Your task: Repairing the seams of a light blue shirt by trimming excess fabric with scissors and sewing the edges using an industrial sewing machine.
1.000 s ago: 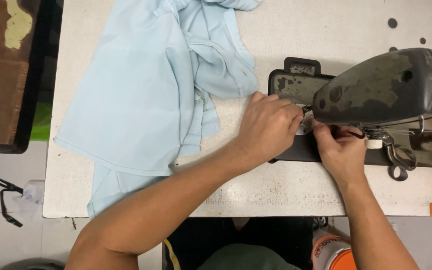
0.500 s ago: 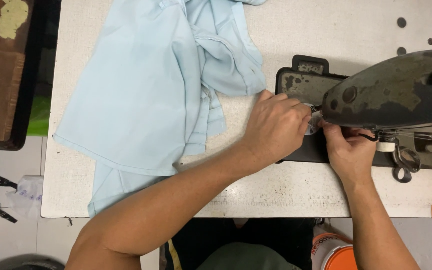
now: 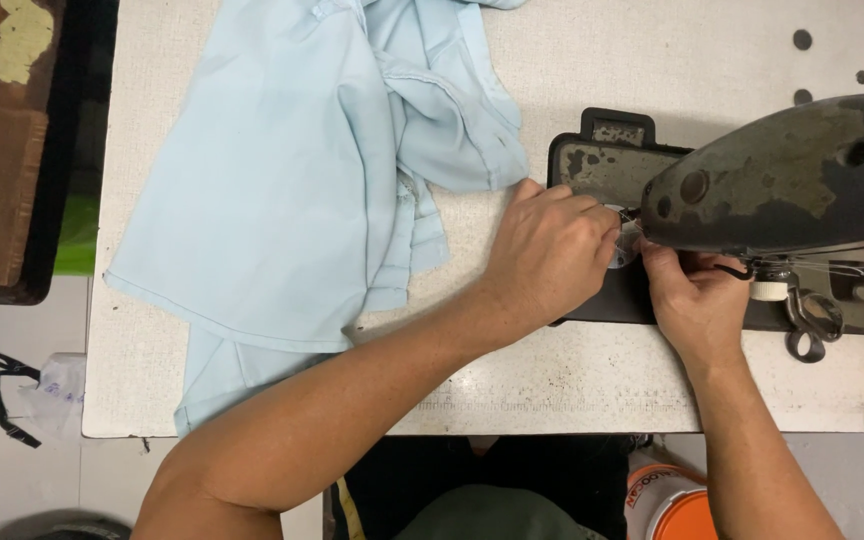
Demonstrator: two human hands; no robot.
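Under machine head (image 3: 782, 175) | both hands (image 3: 552, 250) (image 3: 687, 295) pinch tiny clear piece (image 3: 624, 245) | grip: clamped together

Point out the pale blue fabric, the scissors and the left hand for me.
Pale blue fabric garment (image 3: 282, 200), head view: its flat middle panel.
Dark metal scissors (image 3: 814, 322), head view: the finger loops.
Left hand (image 3: 550, 250), head view: the back of the hand.

A white, speckled table (image 3: 512, 390) carries everything here. A pale blue cloth (image 3: 302, 200) lies spread over its left half, one edge hanging off the near side. To the right sits a worn sewing machine (image 3: 782, 180) on its dark base plate (image 3: 602, 165). Small scissors (image 3: 812, 320) rest just beside the machine's near side.
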